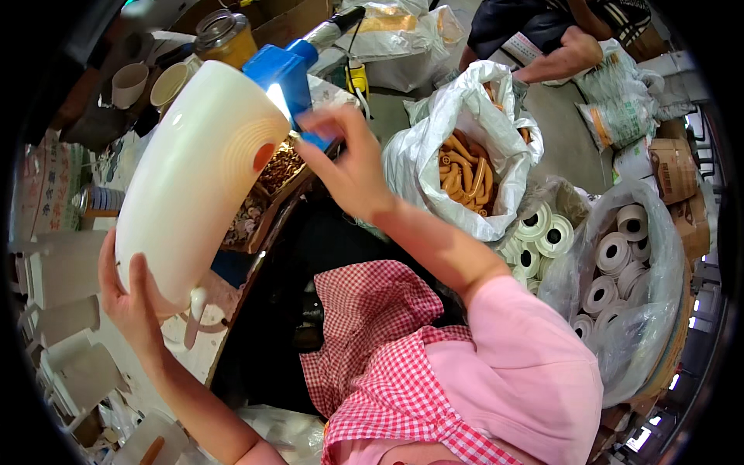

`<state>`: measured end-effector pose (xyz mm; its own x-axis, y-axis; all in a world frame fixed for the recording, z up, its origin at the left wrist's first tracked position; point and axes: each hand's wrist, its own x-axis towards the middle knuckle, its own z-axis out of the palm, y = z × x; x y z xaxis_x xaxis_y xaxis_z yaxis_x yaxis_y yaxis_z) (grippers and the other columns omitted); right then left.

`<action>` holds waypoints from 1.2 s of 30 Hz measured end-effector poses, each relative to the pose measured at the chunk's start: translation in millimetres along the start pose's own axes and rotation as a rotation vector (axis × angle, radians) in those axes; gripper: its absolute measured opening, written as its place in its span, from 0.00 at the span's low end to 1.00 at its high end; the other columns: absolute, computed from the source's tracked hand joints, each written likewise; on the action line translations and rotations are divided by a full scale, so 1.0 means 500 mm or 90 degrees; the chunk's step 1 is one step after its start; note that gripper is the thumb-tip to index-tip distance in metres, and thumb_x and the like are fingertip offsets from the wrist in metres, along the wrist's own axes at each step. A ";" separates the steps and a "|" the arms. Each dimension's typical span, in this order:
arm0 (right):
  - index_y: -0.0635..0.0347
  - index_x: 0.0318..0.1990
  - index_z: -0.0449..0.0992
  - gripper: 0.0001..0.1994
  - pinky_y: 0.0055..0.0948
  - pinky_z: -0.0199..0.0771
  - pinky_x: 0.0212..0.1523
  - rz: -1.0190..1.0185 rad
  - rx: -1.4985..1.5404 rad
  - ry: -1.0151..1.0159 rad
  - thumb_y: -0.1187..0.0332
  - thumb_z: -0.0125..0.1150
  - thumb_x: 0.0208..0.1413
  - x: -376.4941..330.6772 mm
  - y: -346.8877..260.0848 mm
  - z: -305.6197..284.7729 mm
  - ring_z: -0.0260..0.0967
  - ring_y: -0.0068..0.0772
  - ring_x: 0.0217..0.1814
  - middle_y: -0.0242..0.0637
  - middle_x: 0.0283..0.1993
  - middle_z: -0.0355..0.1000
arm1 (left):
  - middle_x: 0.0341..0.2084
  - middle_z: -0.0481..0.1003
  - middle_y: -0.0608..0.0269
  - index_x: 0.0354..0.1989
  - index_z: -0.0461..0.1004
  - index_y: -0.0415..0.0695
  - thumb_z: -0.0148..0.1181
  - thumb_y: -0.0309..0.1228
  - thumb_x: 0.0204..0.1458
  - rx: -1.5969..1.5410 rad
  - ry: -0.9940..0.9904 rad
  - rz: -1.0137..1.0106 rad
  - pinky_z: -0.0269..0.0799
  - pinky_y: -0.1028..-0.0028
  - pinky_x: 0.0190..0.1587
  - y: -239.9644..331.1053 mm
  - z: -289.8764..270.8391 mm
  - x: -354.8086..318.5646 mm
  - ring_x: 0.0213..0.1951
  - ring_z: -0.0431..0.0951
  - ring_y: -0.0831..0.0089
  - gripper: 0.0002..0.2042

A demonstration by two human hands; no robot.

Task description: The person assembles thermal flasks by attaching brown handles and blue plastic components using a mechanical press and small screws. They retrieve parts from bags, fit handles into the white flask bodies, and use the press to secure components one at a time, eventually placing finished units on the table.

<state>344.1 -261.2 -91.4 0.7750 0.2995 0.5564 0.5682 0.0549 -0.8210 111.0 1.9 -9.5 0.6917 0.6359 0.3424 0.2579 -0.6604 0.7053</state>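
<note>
- A glass jar (226, 37) with yellowish contents, beyond the grip
- Two pale cups (129, 85), also beyond the grip, left of the jar
- A white sack (411, 159) of orange-brown curved pieces (463, 174), right of the grip
- White round pieces (613, 254) with dark centres in a clear bag (647, 333), farther right
- White containers (71, 267) left of the grip

A pale sack (49, 182) bears red characters, a whitish bag (626, 128) green print.

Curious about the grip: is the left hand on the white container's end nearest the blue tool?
No: the left hand touches the white container at its end farthest from the blue tool.
</note>
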 end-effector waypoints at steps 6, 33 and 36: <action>0.62 0.36 0.75 0.06 0.29 0.73 0.37 0.328 -0.214 0.247 0.69 0.60 0.63 -0.318 0.197 -0.427 0.70 0.25 0.33 0.29 0.32 0.73 | 0.61 0.72 0.56 0.65 0.70 0.43 0.58 0.36 0.63 -0.057 -0.039 -0.065 0.67 0.69 0.62 0.026 0.020 0.005 0.60 0.71 0.67 0.23; 0.60 0.39 0.71 0.10 0.46 0.67 0.44 -0.075 -0.493 -0.034 0.78 0.62 0.49 -0.123 0.127 -0.535 0.64 0.55 0.41 0.45 0.35 0.67 | 0.62 0.71 0.55 0.67 0.68 0.43 0.55 0.39 0.65 0.042 -0.038 -0.046 0.65 0.68 0.64 0.014 -0.020 0.004 0.61 0.70 0.65 0.24; 0.60 0.39 0.72 0.09 0.37 0.71 0.40 -0.001 -0.388 -0.020 0.80 0.61 0.50 -0.057 0.080 -0.425 0.70 0.38 0.37 0.36 0.34 0.71 | 0.62 0.72 0.56 0.64 0.70 0.43 0.57 0.33 0.64 0.043 0.014 0.000 0.63 0.66 0.65 -0.079 -0.058 -0.007 0.61 0.71 0.63 0.21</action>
<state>403.3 -470.1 -112.9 0.7705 0.3281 0.5465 0.6328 -0.4973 -0.5935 78.9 37.3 -20.5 0.6767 0.6444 0.3563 0.3035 -0.6850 0.6624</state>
